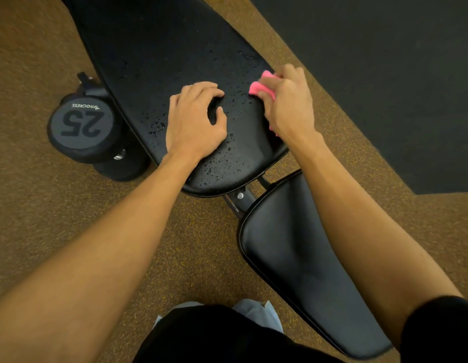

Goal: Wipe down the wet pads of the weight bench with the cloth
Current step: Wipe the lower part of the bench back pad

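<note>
Your right grip [288, 103] clutched the cloth [261, 86] at the right edge of the wet pad [159, 48]; your left grip [195, 121] rested mid-pad, loosely curled, holding nothing.

Dumbbell [82, 127] left of back pad [162, 48] — seat pad [293, 252] nearer.

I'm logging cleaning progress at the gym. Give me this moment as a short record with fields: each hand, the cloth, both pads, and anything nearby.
left hand: rests on the back pad, fingers loosely curled, holding nothing
right hand: grips the cloth
cloth: pink, bunched, on the back pad near its right edge
back pad: droplets scattered around both hands
seat pad: no droplets visible
dumbbell: marked 25, on the floor left of the back pad
</note>
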